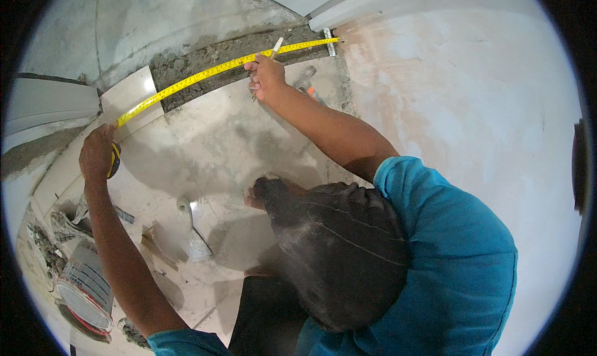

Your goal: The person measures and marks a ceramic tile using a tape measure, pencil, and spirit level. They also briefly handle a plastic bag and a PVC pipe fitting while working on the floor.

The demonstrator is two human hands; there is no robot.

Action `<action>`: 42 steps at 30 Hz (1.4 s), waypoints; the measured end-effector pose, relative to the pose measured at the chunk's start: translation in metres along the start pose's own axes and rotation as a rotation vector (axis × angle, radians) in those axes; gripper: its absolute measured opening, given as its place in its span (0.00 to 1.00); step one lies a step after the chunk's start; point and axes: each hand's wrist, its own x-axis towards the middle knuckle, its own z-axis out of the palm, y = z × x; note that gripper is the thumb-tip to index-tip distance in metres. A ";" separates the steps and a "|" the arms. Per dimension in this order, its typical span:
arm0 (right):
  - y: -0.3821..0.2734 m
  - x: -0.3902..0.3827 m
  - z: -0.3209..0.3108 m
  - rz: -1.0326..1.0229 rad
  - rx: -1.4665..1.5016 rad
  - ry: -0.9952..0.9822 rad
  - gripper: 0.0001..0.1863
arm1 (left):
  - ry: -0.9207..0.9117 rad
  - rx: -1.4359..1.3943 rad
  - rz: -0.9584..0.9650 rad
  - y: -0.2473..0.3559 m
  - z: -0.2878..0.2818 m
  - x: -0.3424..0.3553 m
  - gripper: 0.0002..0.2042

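Observation:
My left hand (97, 152) is closed around the case of a tape measure (114, 160), black and yellow, at the left. Its yellow blade (205, 74) runs out in a long span to the right, over a tile and a strip of rough mortar, and ends by the pale wall. Near the blade's middle, my right hand (267, 79) holds a slim white-ended marker (277, 45), its fingers bent at the blade's lower edge. Whether they press on the blade I cannot tell. A small whitish strip (329, 42) lies across the blade near its far end.
Rough mortar (186, 60) fills the gap beyond the pale tiles (205, 122). A hammer-like tool (306, 79) lies below my right forearm. A trowel (198, 247) rests mid-floor, and a bucket (87, 284) stands lower left. Dark cloth (342, 250) hides the floor at lower centre.

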 end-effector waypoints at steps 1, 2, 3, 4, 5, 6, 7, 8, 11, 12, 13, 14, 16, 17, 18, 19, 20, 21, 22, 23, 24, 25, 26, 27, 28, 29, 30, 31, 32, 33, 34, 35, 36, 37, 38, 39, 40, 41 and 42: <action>0.001 0.000 0.002 -0.007 0.010 -0.021 0.07 | 0.008 0.049 0.016 -0.002 -0.001 0.001 0.13; 0.003 -0.001 0.003 0.001 0.010 -0.013 0.07 | 0.015 0.028 0.021 -0.005 -0.002 0.000 0.13; 0.004 -0.002 0.006 -0.005 0.002 0.031 0.07 | -0.003 0.013 -0.008 -0.007 -0.003 -0.001 0.13; 0.005 -0.003 0.009 -0.003 0.005 -0.018 0.07 | -0.021 -0.002 -0.036 -0.011 -0.004 -0.002 0.13; 0.006 -0.004 0.012 -0.008 0.002 -0.034 0.06 | -0.080 -0.050 -0.113 -0.014 -0.005 -0.003 0.14; 0.007 -0.005 0.015 -0.011 0.006 -0.058 0.06 | -0.143 -0.097 -0.190 -0.018 -0.006 -0.004 0.14; 0.008 -0.006 0.018 -0.012 0.008 -0.046 0.06 | -0.124 -0.166 -0.247 -0.021 -0.005 -0.005 0.15; 0.008 -0.007 0.020 -0.021 0.017 -0.043 0.06 | -0.098 -0.038 -0.130 -0.024 -0.004 -0.005 0.15; 0.005 -0.005 0.021 0.014 0.070 -0.006 0.05 | 0.085 0.114 0.101 -0.026 0.001 -0.002 0.15; 0.004 -0.003 0.019 0.034 0.075 0.039 0.05 | 0.052 0.054 0.058 -0.025 0.003 0.000 0.15; 0.002 -0.001 0.017 0.033 0.066 0.024 0.05 | 0.005 -0.024 0.004 -0.023 0.004 0.003 0.15; 0.001 0.002 0.015 0.030 0.042 0.039 0.05 | 0.000 0.009 0.011 -0.021 0.003 0.006 0.15; 0.000 0.007 0.010 0.027 0.000 0.049 0.06 | -0.035 0.040 0.001 -0.014 0.002 0.010 0.15; 0.000 0.010 0.008 0.026 -0.016 0.042 0.06 | -0.049 0.058 -0.009 -0.011 0.000 0.012 0.15; 0.001 0.013 0.007 0.019 -0.031 0.020 0.07 | -0.066 0.078 -0.020 -0.007 -0.001 0.014 0.15; 0.002 0.016 0.006 0.008 -0.011 0.045 0.07 | -0.072 0.121 -0.034 -0.004 -0.004 0.014 0.14; 0.003 0.018 0.006 -0.008 0.006 0.050 0.07 | -0.031 0.067 -0.006 0.001 -0.004 0.015 0.15; 0.005 0.019 0.006 0.008 0.018 0.046 0.08 | -0.036 0.047 -0.041 0.005 -0.006 0.015 0.16; 0.005 0.020 0.005 -0.021 -0.052 0.087 0.08 | -0.034 -0.012 -0.119 0.008 -0.007 0.014 0.18; 0.006 0.020 0.006 -0.030 -0.126 0.090 0.08 | -0.068 -0.072 -0.255 0.013 -0.008 0.014 0.19; 0.005 0.020 0.004 -0.025 -0.080 0.081 0.08 | -0.093 -0.017 -0.266 0.015 -0.010 0.013 0.20; 0.003 0.021 0.003 -0.018 -0.062 0.043 0.07 | -0.092 0.011 -0.254 0.019 -0.010 0.015 0.20; 0.002 0.022 0.002 -0.029 -0.046 0.051 0.06 | -0.073 -0.009 -0.220 0.021 -0.013 0.015 0.21; 0.000 0.023 0.001 -0.010 -0.051 0.015 0.07 | -0.042 -0.043 -0.161 0.023 -0.014 0.017 0.21; -0.001 0.024 0.000 -0.007 -0.058 0.020 0.08 | -0.066 -0.058 -0.210 0.026 -0.016 0.018 0.21; -0.002 0.025 -0.001 -0.023 -0.063 0.032 0.10 | -0.085 -0.073 -0.258 0.028 -0.018 0.020 0.21; -0.003 0.025 0.000 -0.010 -0.064 0.031 0.10 | -0.090 -0.094 -0.293 0.030 -0.021 0.021 0.20; -0.003 0.025 0.000 -0.010 -0.063 0.039 0.10 | -0.109 -0.089 -0.326 0.033 -0.024 0.023 0.20; -0.004 0.024 0.001 -0.012 -0.062 0.050 0.10 | -0.115 -0.088 -0.348 0.035 -0.026 0.025 0.20; -0.003 0.023 0.002 -0.016 -0.066 0.050 0.10 | -0.121 -0.087 -0.368 0.038 -0.029 0.026 0.20; -0.003 0.022 0.003 -0.020 -0.068 0.052 0.10 | -0.147 -0.069 -0.366 0.040 -0.031 0.028 0.20; -0.004 0.022 0.005 -0.026 -0.072 0.061 0.10 | -0.172 -0.051 -0.364 0.042 -0.033 0.031 0.20; -0.004 0.021 0.005 -0.021 -0.075 0.062 0.10 | -0.191 -0.032 -0.365 0.043 -0.034 0.033 0.20; -0.004 0.020 0.006 -0.018 -0.080 0.071 0.10 | -0.186 -0.039 -0.382 0.045 -0.035 0.034 0.20; -0.004 0.020 0.006 -0.026 -0.090 0.076 0.10 | -0.173 -0.046 -0.401 0.046 -0.036 0.035 0.20; -0.005 0.020 0.006 -0.013 -0.083 0.065 0.10 | -0.159 -0.053 -0.421 0.047 -0.036 0.036 0.19; -0.005 0.021 0.005 -0.012 -0.082 0.052 0.10 | -0.175 -0.049 -0.421 0.046 -0.036 0.037 0.19; -0.006 0.022 0.004 -0.010 -0.085 0.060 0.10 | -0.192 -0.045 -0.422 0.046 -0.036 0.037 0.19; -0.006 0.023 0.003 -0.008 -0.079 0.048 0.10 | -0.203 -0.049 -0.422 0.045 -0.035 0.037 0.18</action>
